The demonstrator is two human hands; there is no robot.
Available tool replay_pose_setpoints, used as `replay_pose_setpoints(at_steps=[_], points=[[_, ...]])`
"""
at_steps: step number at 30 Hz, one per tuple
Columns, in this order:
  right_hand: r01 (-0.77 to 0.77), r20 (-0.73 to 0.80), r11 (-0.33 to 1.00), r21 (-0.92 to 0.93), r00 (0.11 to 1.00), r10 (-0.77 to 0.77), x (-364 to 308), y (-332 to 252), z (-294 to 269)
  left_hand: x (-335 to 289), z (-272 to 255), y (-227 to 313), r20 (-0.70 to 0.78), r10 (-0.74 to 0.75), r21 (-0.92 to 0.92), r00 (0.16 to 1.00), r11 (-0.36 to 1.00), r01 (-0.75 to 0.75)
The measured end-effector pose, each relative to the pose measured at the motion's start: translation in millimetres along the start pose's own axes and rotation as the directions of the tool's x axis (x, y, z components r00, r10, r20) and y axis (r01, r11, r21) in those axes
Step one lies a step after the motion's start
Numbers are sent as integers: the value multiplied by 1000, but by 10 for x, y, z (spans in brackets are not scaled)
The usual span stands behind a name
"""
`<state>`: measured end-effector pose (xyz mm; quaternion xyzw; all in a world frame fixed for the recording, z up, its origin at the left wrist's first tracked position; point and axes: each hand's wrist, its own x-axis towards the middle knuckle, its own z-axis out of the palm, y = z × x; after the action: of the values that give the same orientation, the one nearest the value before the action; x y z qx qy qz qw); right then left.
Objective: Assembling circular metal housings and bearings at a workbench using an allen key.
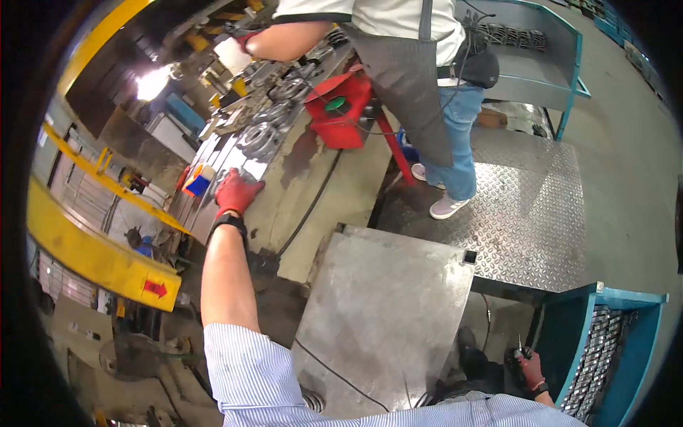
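My left hand [239, 193], in a red glove, stretches out to the edge of a metal machine bed [220, 160]. Its fingers are spread, and a small grey patch of metal shows just past the fingertips. Beyond it, round grey metal rings [260, 139] lie in a row along the bed. Low at the right, my right hand [531, 370], also red-gloved, is closed round a small dark tool with a thin tip [521, 349] pointing up. Its exact kind is too small to make out. A blue-and-yellow object [198, 181] sits left of my left hand.
A bare metal table [384, 292] stands before me. Teal bins [619, 306] of stacked metal parts are at right. A co-worker [427, 92] stands ahead on a tread-plate platform [526, 206], beside a red box [341, 107]. A yellow beam [99, 249] crosses the left.
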<state>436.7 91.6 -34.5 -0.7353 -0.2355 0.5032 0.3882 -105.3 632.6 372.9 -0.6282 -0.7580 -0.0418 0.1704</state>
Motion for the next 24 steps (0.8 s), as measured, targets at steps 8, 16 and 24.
replay_pose_setpoints(at_steps=[8, 16, 24], points=[[-10, 13, 1000, 3, 1000, 10, 22, -61, 133, -51, 119, -55, -36, 90, 222, 995, 972, -80], [42, 149, 996, -83, 988, -30, -56, -325, 338, -1921, -280, 314, -159, 169, -369, 973, 903, -217], [149, 345, 980, -129, 934, -97, -255, -179, 514, -4689, 982, 77, 703, 153, -440, 695, -674, 593]])
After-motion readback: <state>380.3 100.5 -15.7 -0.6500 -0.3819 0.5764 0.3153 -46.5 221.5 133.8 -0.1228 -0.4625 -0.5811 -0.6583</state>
